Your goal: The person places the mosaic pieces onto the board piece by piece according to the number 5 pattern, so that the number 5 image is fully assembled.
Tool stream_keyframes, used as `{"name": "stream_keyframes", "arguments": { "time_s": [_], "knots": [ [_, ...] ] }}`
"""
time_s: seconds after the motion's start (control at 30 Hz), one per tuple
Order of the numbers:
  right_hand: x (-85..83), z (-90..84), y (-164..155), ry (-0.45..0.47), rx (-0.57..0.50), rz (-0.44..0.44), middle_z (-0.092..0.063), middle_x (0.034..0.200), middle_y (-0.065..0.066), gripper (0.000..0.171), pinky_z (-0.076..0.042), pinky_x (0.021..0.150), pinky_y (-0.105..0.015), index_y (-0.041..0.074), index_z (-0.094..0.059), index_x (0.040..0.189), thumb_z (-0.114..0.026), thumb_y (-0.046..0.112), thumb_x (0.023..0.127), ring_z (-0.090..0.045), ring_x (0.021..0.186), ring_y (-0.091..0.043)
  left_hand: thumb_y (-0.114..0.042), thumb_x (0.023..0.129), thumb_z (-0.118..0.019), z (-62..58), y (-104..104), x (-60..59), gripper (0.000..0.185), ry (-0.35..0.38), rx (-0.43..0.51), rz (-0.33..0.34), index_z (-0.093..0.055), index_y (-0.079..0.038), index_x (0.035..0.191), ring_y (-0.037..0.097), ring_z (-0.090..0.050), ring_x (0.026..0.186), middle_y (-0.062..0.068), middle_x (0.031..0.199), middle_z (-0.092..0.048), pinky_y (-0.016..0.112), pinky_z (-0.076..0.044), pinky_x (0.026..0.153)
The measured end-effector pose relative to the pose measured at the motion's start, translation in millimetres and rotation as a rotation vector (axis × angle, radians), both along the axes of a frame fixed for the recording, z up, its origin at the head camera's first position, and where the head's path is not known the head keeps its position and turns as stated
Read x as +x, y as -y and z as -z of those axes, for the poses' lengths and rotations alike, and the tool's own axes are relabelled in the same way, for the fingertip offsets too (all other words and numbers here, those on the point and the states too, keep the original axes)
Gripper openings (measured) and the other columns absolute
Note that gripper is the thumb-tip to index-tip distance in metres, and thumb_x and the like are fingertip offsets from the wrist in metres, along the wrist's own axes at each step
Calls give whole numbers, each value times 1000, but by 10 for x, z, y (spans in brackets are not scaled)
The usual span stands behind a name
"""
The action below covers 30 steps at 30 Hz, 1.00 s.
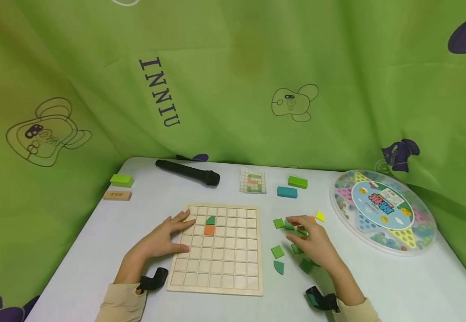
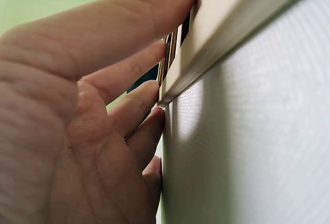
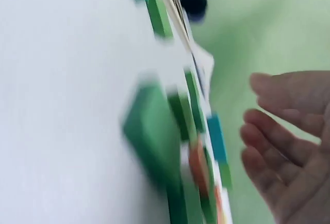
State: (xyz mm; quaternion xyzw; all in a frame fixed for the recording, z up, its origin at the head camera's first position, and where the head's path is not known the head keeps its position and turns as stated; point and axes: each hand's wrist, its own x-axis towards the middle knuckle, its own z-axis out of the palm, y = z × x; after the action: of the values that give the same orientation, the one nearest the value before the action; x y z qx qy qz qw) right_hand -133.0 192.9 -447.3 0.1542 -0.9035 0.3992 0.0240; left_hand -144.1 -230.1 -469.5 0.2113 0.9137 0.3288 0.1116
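1. Progress is slight, by my reading: the wooden grid board [image 1: 217, 248] carries only two tiles, a dark green quarter-round tile [image 1: 210, 220] in its second row and an orange square tile [image 1: 209, 230] directly below that; every other cell of the board is bare.
2. Left of the board, the left hand [image 1: 164, 238] lies flat, fingers straight, their tips resting on the board's left rim. The left wrist view confirms it: fingers [image 2: 139, 105] press against the board's edge and grasp nothing.
3. Right of the board lies the loose tile pile [image 1: 293, 243], mostly green squares plus a dark green curved tile, with a yellow tile [image 1: 320, 216] at its far side.
4. The right hand [image 1: 313, 243] hovers over that pile; its fingertips seem to pinch a small green tile [image 1: 297, 227]. The right wrist view is blurred, so I cannot tell whether the grasp is firm.
5. Beyond the board lies a pattern card [image 1: 252, 180]; nearly all its pattern remains unbuilt.
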Motion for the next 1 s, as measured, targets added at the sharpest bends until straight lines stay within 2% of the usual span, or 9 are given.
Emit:
{"name": "stream_keyframes", "arguments": {
  "time_s": [0.17,0.33,0.43,0.6,0.8,1.0],
  "knots": [
    [28,85,-332,59,68,-15,-62,118,-8,39,-55,82,-37,7,-61,121,-71,11,84,-62,100,-26,-38,73,-79,-19,20,13,79,2,-1,-4,-47,-12,141,36,-18,144,13,156,-23,56,-9,117],
    [14,146,-456,39,173,-70,-61,109,0,32,-53,79,-31,12,-66,111,-70,2,81,-60,94,-20,-38,73,-79,-12,4,6,79,-8,-12,0,-47,-12,141,36,-19,144,14,156,-24,57,-10,116],
    [5,163,-478,23,212,-77,-59,107,0,32,-53,79,-33,13,-67,107,-68,-3,79,-59,93,-18,-38,73,-79,-6,-2,-2,80,-4,-16,-4,-47,-12,141,36,-18,144,13,156,-23,57,-10,116],
    [-6,151,-486,12,258,-47,-59,106,-3,27,-53,77,-37,12,-68,100,-72,-2,78,-60,90,-19,-37,73,-79,-6,-1,-8,79,-4,-9,-5,-47,-12,141,36,-18,144,13,156,-23,56,-9,117],
    [1,133,-473,23,268,3,-61,104,-3,25,-52,77,-35,11,-65,102,-74,6,79,-58,89,-16,-40,73,-78,3,-11,-4,79,8,-12,-1,-46,-13,141,35,-18,145,12,157,-22,56,-9,117],
    [16,122,-357,13,176,8,-62,104,-2,27,-54,72,-29,10,-65,108,-72,10,83,-61,86,-16,-38,74,-78,-12,-12,1,79,10,-24,-5,-46,-12,141,35,-17,145,12,157,-22,56,-9,117]
  ]
}}
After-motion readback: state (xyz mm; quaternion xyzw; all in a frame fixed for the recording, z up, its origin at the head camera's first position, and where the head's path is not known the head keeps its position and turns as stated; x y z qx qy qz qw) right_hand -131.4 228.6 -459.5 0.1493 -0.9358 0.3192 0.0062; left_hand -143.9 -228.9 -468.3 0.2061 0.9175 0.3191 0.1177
